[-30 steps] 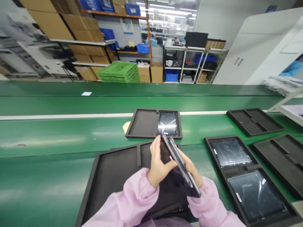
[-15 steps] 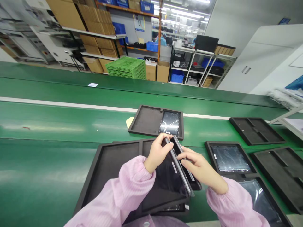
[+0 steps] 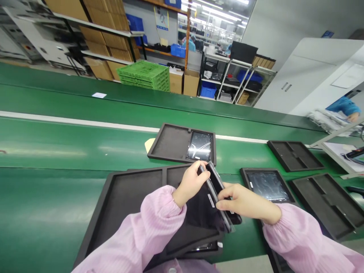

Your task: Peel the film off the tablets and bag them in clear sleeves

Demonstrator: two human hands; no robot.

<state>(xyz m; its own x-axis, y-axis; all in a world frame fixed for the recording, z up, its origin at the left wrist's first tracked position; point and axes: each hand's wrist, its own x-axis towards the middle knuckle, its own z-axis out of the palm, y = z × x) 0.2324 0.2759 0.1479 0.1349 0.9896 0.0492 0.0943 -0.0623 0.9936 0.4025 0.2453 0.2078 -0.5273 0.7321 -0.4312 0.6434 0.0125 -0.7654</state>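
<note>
My left hand (image 3: 191, 182) grips the upper ends of two thin black tablets, stood on edge and leaning together. The nearer tablet (image 3: 218, 207) has a clear film and a small white label on its face. The other tablet (image 3: 217, 178) is just to its right, with a narrow gap between them at the top. Against their long edges, my right hand (image 3: 240, 201) is closed with thumb and fingers pinched; its fingertips partly cover the gap. Below the tablets lies a large black foam tray (image 3: 136, 201), stacked on another holding a dark screen.
Farther back, a foam tray (image 3: 170, 142) holds one screen (image 3: 199, 146). At right are a tray with a screen (image 3: 267, 185) and two divided trays (image 3: 295, 155). A blue-sleeved person's hand (image 3: 353, 116) rests by white bags. The green bench (image 3: 51, 208) runs across.
My right hand's fingers have drawn closer together on the tablet edges. The view has shifted, and a blue-sleeved person's arm now shows at the far right.
</note>
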